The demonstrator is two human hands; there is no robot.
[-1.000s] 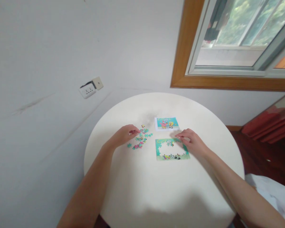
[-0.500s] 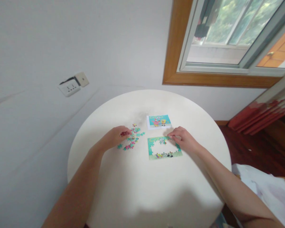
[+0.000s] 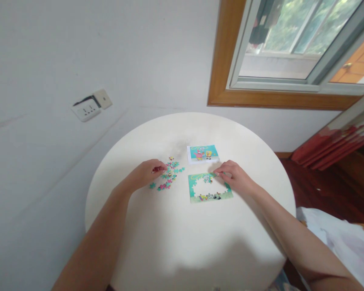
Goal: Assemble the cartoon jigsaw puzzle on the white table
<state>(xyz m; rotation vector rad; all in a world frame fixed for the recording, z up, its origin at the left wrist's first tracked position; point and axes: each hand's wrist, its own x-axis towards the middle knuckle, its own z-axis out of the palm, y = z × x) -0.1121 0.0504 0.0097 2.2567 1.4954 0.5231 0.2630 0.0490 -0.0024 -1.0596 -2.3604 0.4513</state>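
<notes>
Nearest, the left forearm (image 3: 94, 230) and the right forearm (image 3: 288, 226) reach in from either side over the round white surface (image 3: 157, 226), slanting toward each other. The left wrist bends so that the left grip (image 3: 148, 170) points rightward, knuckles up, fingers curled, with thumb and fingertips close together; whether they pinch a piece cannot be made out. The right grip (image 3: 232, 176) points leftward, back of the hand up, thumb and forefinger drawn nearly together over the puzzle's upper right part; whether something small sits between them is also too fine to tell.

The puzzle (image 3: 197, 199) lies flat, just left of the right grip and partly under its fingertips, well right of the left one. Its long axis runs left to right, the right end turned slightly away from the person. The printed figures' heads point to the far side, so its picture reads upright from here. The border is joined around an open middle.

Loose pieces (image 3: 170, 174) lie scattered at the left grip's fingertips, turned every which way, a few on its near side and one yellow one just beyond. Farther off, between and beyond both grips, a picture card (image 3: 202, 153) lies with its long axis left to right and its figures upright.
</notes>
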